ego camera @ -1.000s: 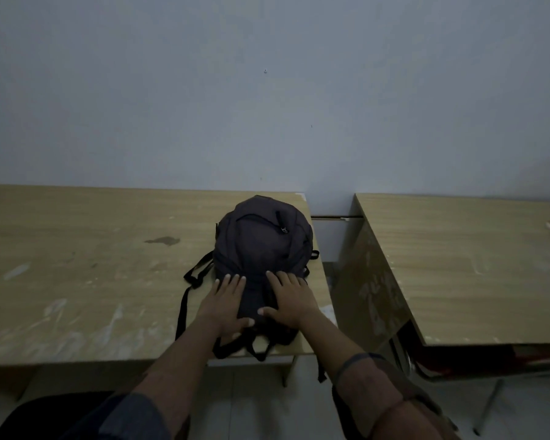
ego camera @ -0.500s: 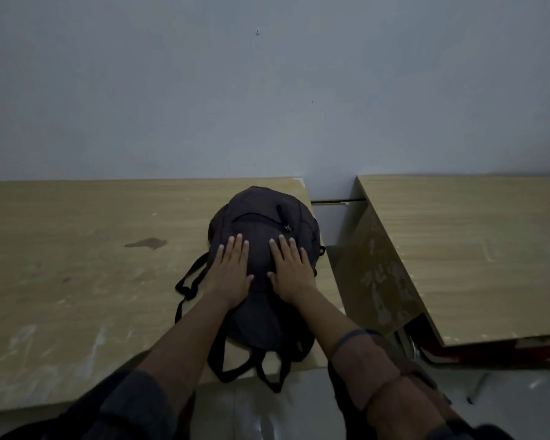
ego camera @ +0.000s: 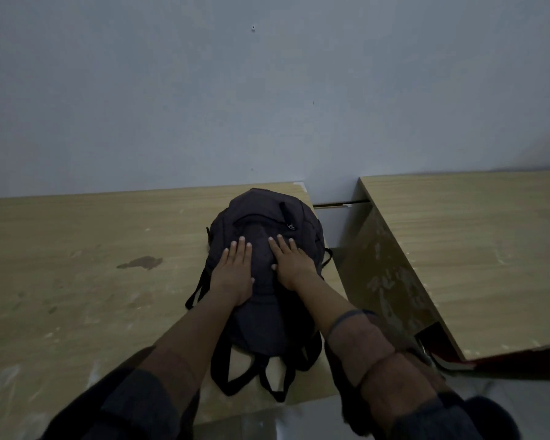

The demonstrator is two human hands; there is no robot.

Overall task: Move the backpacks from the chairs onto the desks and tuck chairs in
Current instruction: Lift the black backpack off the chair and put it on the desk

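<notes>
A dark backpack [ego camera: 264, 223] lies flat on the right end of the left wooden desk [ego camera: 77, 281], its top pointing at the wall and its straps [ego camera: 251, 373] trailing toward the front edge. My left hand [ego camera: 234, 274] and my right hand [ego camera: 291, 262] rest palm-down side by side on the middle of the backpack, fingers spread and flat, not gripping. No chair is visible.
A second wooden desk [ego camera: 473, 249] stands to the right across a narrow gap [ego camera: 337, 223], with something red [ego camera: 489, 360] under its front edge. A grey wall [ego camera: 267, 90] runs directly behind both desks. A dark stain [ego camera: 140, 262] marks the left desk.
The backpack has slid farther onto the desk toward the wall under both palms. My hands have moved from its lower end up to its middle, and my view has come closer.
</notes>
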